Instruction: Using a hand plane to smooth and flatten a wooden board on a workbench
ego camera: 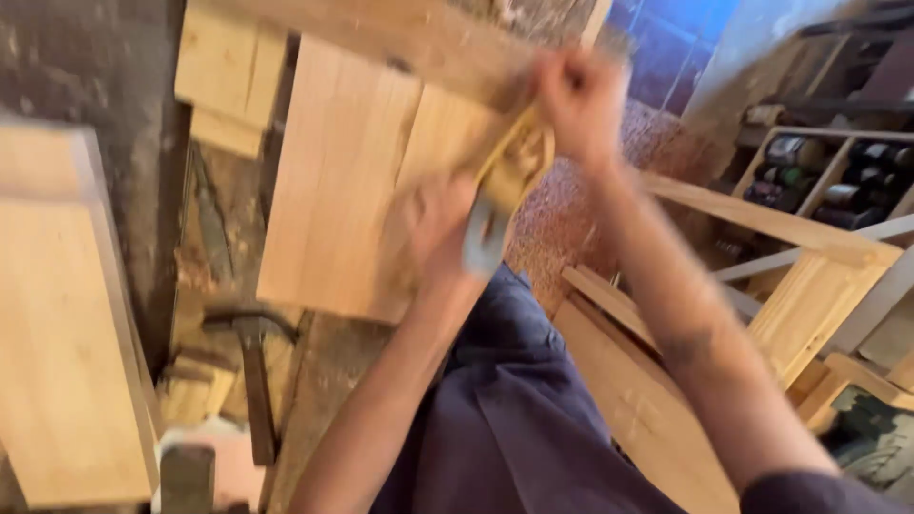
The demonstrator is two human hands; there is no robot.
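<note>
We see a yellow-handled hand plane [509,176] lying against the edge of a pale wooden panel [338,181], its long axis running slantwise from lower left to upper right, its grey metal end [484,249] pointing back toward us. Our right hand [576,105] is clenched around the plane's far, upper end; our left hand [440,228] presses the near end, though blur hides how tightly those fingers wrap. The panel lies to the left of both hands. A hammer [252,366] rests on the workbench [114,67] well apart, lower left, beside another board [62,333].
</note>
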